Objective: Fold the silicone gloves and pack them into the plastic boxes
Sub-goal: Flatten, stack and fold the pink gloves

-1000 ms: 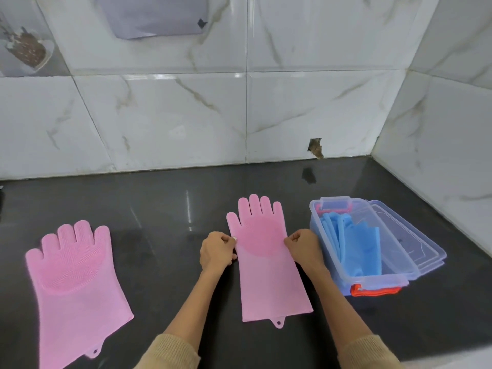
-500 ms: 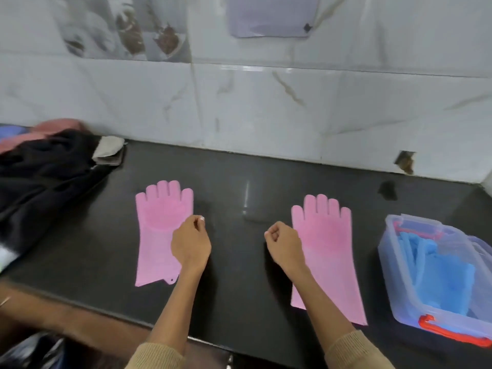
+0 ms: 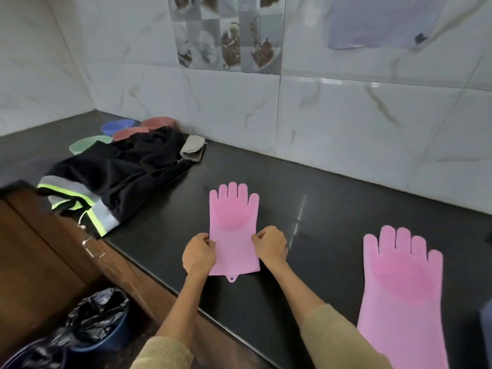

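1. Silicone gloves, pink, are the subject here; both lie on the dark polished stone bench point(image 3: 332, 222), which is the largest surface in view and runs along a white marble-patterned tiled wall.
2. Black garment with grey and fluorescent yellow-green bands point(image 3: 117, 179) lies heaped at the far left of the bench, well apart from the gloves and no part of the task; coloured plastic bowls point(image 3: 117, 127) stand behind it.
3. Second pink silicone glove point(image 3: 402, 296) lies flat and unfolded, bristled palm up, fingers pointing toward the wall, at the right edge of the view. No hand touches it.
4. First pink silicone glove point(image 3: 233, 230) lies flat, palm up, near the front edge of the bench with its hanging tab toward the person. It is likewise unfolded.
5. Left hand point(image 3: 198, 255) pinches the left edge of the first glove's cuff; right hand point(image 3: 270, 247) pinches the right edge at about the same height. Both have curled fingers.
6. Progress, as judged: no plastic box can be made out in this view, so packing cannot be assessed. Neither pink glove shows a crease; the paired grip suggests the fold of the first glove is only being prepared. Folding both gloves and boxing them is apparently left.
7. Writing: no brand, label or legible text is visible on the gloves, the bench or the wall; the decorative wall tile carries pictures only.
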`<move>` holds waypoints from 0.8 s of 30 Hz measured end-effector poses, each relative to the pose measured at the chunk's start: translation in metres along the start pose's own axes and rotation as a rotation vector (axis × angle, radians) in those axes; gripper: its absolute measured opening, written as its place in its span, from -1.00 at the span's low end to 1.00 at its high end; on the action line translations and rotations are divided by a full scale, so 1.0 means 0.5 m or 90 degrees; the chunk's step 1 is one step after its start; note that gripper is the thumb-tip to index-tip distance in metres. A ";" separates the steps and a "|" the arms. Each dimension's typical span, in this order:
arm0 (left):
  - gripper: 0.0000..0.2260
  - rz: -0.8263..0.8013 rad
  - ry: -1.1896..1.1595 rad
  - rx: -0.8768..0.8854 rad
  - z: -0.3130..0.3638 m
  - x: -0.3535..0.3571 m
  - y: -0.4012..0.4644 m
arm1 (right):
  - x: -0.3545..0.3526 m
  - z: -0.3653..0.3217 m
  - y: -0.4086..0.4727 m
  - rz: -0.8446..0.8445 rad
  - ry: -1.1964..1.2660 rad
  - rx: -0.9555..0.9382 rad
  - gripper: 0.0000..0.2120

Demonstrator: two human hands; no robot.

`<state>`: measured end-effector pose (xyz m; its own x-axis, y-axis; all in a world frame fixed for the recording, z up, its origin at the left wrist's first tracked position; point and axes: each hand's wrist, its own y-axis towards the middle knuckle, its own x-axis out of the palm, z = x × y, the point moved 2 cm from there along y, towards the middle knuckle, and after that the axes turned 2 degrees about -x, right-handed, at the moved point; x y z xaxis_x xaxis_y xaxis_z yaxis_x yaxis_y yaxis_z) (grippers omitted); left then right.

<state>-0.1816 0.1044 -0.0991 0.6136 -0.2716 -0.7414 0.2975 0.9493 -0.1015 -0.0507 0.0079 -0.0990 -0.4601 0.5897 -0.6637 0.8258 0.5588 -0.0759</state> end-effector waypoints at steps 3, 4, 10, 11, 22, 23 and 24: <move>-0.79 -0.013 0.022 0.004 0.005 0.009 0.002 | -0.016 0.011 0.002 -0.018 -0.018 0.006 -0.77; -0.78 -0.022 0.023 0.011 0.010 0.017 -0.001 | -0.027 0.021 0.000 -0.015 -0.019 0.015 -0.73; -0.72 -0.106 0.024 0.135 0.076 0.098 -0.062 | -0.130 0.122 -0.038 0.062 -0.005 0.090 -0.69; -0.71 -0.120 0.027 0.157 0.089 0.112 -0.075 | -0.148 0.138 -0.047 0.076 -0.002 0.108 -0.71; -0.68 -0.201 0.095 0.255 0.121 0.169 -0.157 | -0.221 0.219 -0.145 0.126 0.006 0.214 -0.65; -0.69 -0.200 0.094 0.257 0.120 0.170 -0.161 | -0.223 0.219 -0.149 0.125 0.003 0.217 -0.65; -0.69 -0.201 0.093 0.260 0.120 0.170 -0.166 | -0.224 0.218 -0.152 0.127 -0.003 0.220 -0.64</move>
<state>-0.1101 -0.0069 -0.1139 0.3485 -0.4809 -0.8045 0.7288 0.6788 -0.0900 -0.0263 -0.1643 -0.1000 -0.2782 0.6637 -0.6944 0.9604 0.2040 -0.1898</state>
